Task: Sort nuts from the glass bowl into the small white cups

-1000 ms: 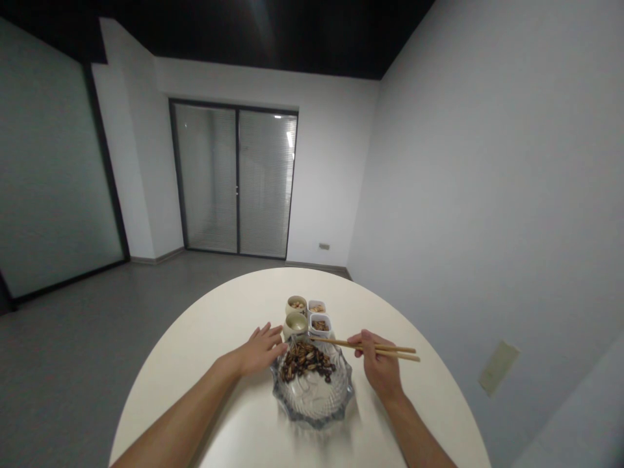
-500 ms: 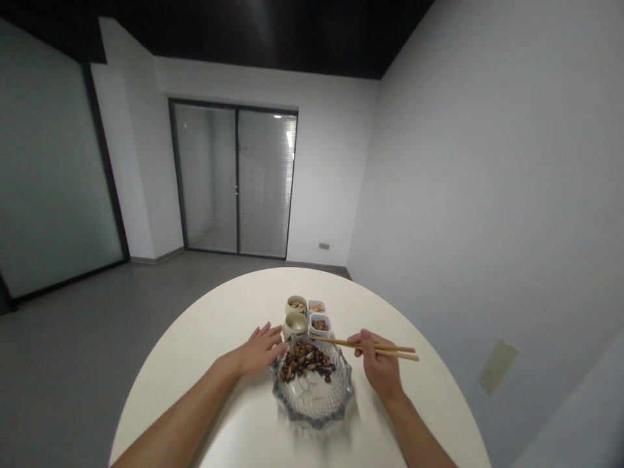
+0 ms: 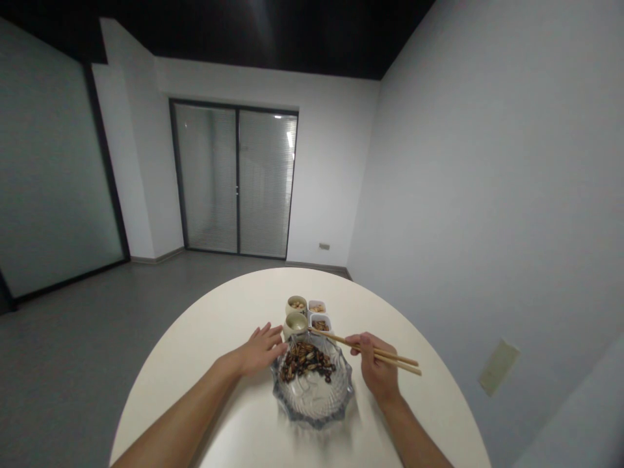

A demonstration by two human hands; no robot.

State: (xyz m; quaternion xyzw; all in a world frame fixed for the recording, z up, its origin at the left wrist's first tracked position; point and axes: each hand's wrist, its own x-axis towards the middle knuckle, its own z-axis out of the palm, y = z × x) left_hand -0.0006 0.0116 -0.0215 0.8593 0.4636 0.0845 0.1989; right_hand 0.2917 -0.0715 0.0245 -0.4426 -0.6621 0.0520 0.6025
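A: How were the chopsticks [image 3: 334, 336] gripped?

B: By the right hand [image 3: 377, 367], whose fingers were wrapped around them toward the thick ends. Their long axis was slanted leftward and slightly away from the person, and the tips were held near the far rim of the glass bowl [image 3: 314, 400], just beside the front green cup [image 3: 287, 331]. Whether anything was pinched between the tips could not be told.

A: Which hand was nearer to that cup?

B: The left hand [image 3: 263, 350]. It was placed just to the left, fingers spread, nothing grasped; whether the cup or bowl was touched could not be made out. From the right hand, the cup was reached only by the chopsticks' length.

A: And the dark seeds [image 3: 299, 365]?

B: They were heaped in the bowl's far half, on the person's side of the tips.
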